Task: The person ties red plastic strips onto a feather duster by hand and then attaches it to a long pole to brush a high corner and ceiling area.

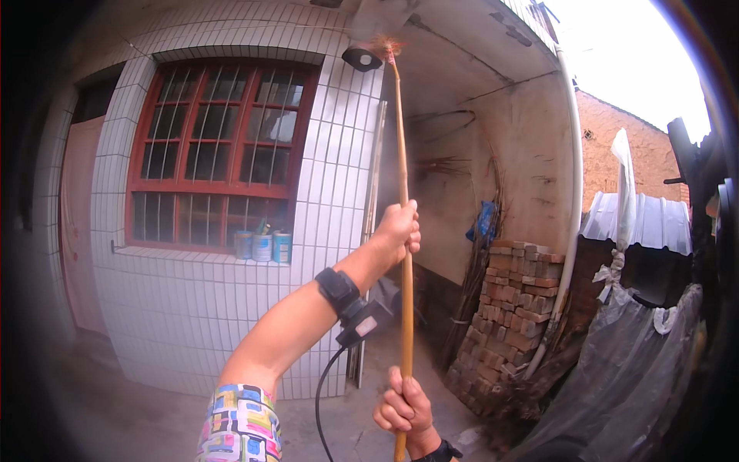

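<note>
A long yellow-brown bamboo pole (402,154) stands almost upright in front of me. At its top is a blurred, bristly reddish-brown head (390,48), which meets the ceiling corner beside a round dark lamp (362,58). Whether it touches the lamp I cannot tell. My left hand (399,229) is wrapped round the pole about midway up. Lower down, my right hand (405,406) grips the same pole near the bottom of the view. A black device with a cable (362,321) is strapped to my left wrist.
To the left, a white-tiled wall has a red-framed barred window (219,146), with several cans (262,246) on its sill. On the right are stacked bricks (519,308), long sticks (468,300), a white pipe (573,192) and plastic sheeting (616,362).
</note>
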Demonstrator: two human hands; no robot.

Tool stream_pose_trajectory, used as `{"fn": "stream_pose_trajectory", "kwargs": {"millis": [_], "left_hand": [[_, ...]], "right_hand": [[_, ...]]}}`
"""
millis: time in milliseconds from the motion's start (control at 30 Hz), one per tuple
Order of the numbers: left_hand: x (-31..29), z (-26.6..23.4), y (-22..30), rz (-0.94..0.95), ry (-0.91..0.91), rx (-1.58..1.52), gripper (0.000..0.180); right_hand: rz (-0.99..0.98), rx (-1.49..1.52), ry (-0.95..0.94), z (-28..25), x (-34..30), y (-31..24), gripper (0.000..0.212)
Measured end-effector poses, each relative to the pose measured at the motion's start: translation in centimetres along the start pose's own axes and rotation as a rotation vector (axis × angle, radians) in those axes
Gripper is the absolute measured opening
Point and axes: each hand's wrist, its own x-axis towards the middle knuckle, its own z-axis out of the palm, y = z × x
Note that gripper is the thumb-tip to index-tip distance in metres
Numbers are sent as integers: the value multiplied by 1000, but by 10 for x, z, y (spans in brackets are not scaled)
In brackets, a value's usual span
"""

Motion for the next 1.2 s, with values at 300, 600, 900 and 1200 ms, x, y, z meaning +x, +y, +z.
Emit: {"fn": "stream_pose_trajectory", "kwargs": {"millis": [300, 600, 900, 1200], "left_hand": [[-11, 23, -49, 23, 112, 117, 21], [16, 8, -64, 116, 295, 353, 23], [49, 23, -62, 60, 192, 185, 27], [40, 45, -58, -57, -40, 143, 28]], "right_hand": [[5, 190, -82, -41, -45, -4, 24], [-472, -1611, 787, -40, -60, 40, 17], [-38, -587, 614, -39, -34, -14, 32], [142, -214, 447, 10, -32, -74, 32]]}}
